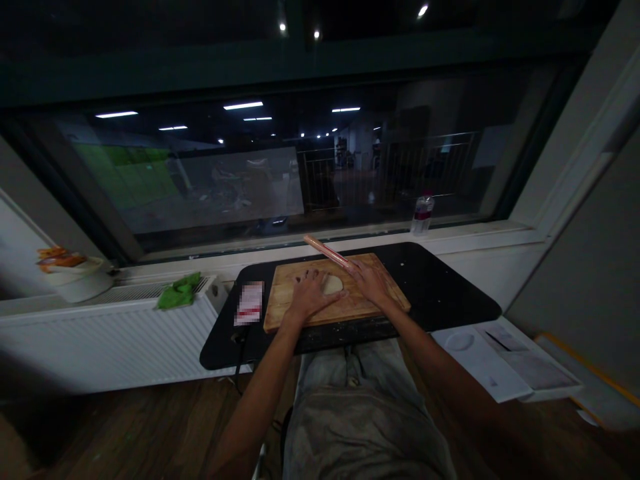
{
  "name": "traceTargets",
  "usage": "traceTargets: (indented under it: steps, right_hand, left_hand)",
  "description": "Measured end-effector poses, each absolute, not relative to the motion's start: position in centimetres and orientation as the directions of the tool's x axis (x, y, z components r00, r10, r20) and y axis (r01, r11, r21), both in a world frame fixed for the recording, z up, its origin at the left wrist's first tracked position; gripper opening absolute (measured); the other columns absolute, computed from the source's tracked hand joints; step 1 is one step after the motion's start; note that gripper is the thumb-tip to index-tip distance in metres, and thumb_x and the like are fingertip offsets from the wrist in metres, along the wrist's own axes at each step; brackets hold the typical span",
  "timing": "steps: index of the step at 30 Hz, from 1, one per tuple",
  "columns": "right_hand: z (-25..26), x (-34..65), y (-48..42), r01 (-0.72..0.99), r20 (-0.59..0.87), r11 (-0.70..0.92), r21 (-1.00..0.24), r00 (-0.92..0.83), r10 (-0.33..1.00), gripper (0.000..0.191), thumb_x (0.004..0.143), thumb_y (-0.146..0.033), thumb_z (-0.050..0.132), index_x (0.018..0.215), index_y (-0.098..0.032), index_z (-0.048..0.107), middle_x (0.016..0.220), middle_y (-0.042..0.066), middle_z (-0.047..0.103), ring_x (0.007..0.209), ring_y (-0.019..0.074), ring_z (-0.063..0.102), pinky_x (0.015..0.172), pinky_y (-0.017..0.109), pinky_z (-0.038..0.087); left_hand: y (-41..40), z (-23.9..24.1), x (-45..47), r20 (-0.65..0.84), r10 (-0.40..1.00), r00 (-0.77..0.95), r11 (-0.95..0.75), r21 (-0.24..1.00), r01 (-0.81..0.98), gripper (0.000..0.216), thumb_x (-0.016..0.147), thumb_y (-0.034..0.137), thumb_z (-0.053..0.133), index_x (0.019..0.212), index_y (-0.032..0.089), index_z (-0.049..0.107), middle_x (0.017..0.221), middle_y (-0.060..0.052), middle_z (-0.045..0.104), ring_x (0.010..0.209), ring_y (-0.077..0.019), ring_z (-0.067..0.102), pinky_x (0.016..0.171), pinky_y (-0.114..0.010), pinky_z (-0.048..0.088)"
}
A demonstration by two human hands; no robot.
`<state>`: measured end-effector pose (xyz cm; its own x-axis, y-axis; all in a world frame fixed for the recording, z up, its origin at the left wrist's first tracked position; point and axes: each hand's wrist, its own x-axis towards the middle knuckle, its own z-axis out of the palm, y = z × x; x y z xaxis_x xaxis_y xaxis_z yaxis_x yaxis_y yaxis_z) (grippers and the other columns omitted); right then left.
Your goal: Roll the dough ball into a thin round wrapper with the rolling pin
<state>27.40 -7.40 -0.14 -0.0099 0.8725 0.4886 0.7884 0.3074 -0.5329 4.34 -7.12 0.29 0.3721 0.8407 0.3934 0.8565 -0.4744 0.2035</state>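
Note:
A pale, flat round of dough (332, 285) lies on the wooden cutting board (280, 303). My left hand (309, 293) rests on the board with its fingers spread, thumb and forefinger on either side of the dough's edge. To its right, my right hand (369, 281) is over the near end of a rolling pin (327, 252), its fingers lying on it. The pin slants away to the upper left, its far end past the board's back edge. What lies under my right palm is hidden.
The board lies on a small black table (435, 287). A phone-sized pixelated item (249, 303) is left of the board. A bottle (423, 213) stands on the windowsill. A green cloth (180, 291) and a white tub (80, 280) sit by the radiator (125, 347); an opened white box (500, 360) is at right.

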Motion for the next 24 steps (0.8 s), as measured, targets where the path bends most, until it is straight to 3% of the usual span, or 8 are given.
traceTargets:
  steps: [9,18,24]
  right_hand:
    - [0.4,27.3,-7.6,0.799,0.483,0.301,-0.521,-0.015,0.875,0.048,0.117,-0.042,0.042,0.152,-0.025,0.07,0.145,0.01,0.078,0.133,0.0287,0.073,0.113,0.039,0.056]
    - [1.0,27.2,-8.1,0.829,0.431,0.238,-0.506,0.004,0.902,0.049,0.119,-0.047,0.04,0.149,-0.025,0.072,0.138,0.01,0.081,0.123,0.0286,0.077,0.103,0.036,0.058]
    - [0.7,27.3,-7.9,0.844,0.446,0.243,-0.478,-0.005,0.895,0.051,0.119,-0.049,0.039,0.149,-0.025,0.072,0.138,0.011,0.081,0.123,0.0286,0.077,0.105,0.036,0.058]
  left_hand:
    - [-7.0,0.4,4.0,0.404,0.865,0.298,-0.397,0.187,0.899,0.056,0.101,0.073,0.067,0.124,0.022,0.078,0.138,-0.017,0.075,0.133,-0.0388,0.065,0.118,-0.057,0.047]
    - [-5.4,-1.3,3.3,0.436,0.775,0.457,-0.594,0.255,0.763,0.047,0.106,0.053,0.069,0.141,0.022,0.074,0.156,-0.015,0.07,0.149,-0.0327,0.061,0.127,-0.05,0.045]
    - [-4.9,-2.2,3.2,0.453,0.712,0.537,-0.695,0.34,0.634,0.053,0.103,0.053,0.072,0.146,0.021,0.071,0.159,-0.013,0.068,0.153,-0.0299,0.058,0.133,-0.045,0.041]
